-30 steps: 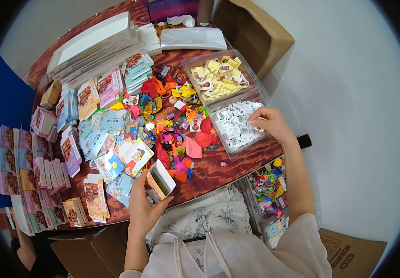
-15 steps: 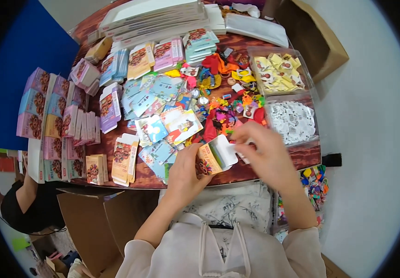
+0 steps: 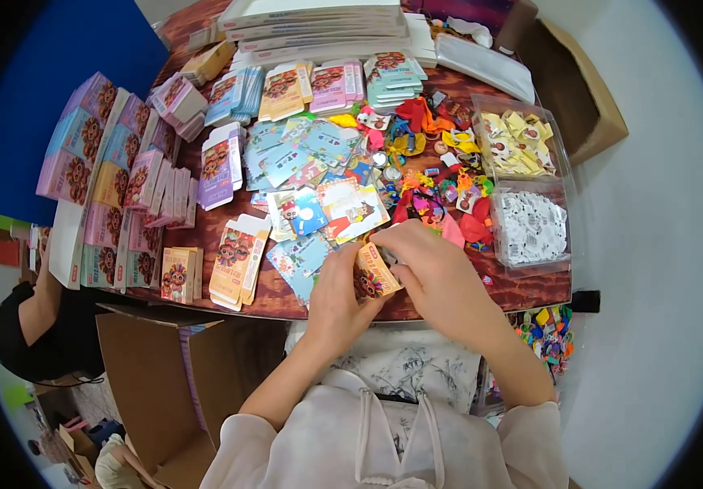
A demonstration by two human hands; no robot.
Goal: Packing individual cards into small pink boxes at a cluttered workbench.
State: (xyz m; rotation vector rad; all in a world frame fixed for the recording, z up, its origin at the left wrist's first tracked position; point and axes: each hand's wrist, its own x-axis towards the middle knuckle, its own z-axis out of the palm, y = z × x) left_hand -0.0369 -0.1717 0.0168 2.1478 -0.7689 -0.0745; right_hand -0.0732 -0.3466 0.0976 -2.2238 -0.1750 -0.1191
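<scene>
A small yellow-orange cardboard box (image 3: pixel 376 273) printed with a colourful figure is between my hands at the table's near edge. My left hand (image 3: pixel 337 297) wraps round its left side and bottom. My right hand (image 3: pixel 431 262) is curled over its upper and right side, thumb against the edge. Those fingers cover the box's upper end, so its flaps are hidden. Just beyond lie picture cards (image 3: pixel 354 208) and a blue card (image 3: pixel 309 213). A heap of small colourful trinkets (image 3: pixel 416 191) spreads past my right hand.
Flat yellow cartons (image 3: pixel 233 265) lie left of my hands; stacked finished boxes (image 3: pixel 103 224) rise farther left. Clear trays hold yellow packets (image 3: pixel 514 143) and white packets (image 3: pixel 533 228) at right. An open brown carton (image 3: pixel 143 383) stands below the table edge. Another person's arm (image 3: pixel 40 306) shows at far left.
My right hand has come down onto the box's top, where white flaps stood open before. The view has shifted, so the table's contents appear farther right and slightly higher.
</scene>
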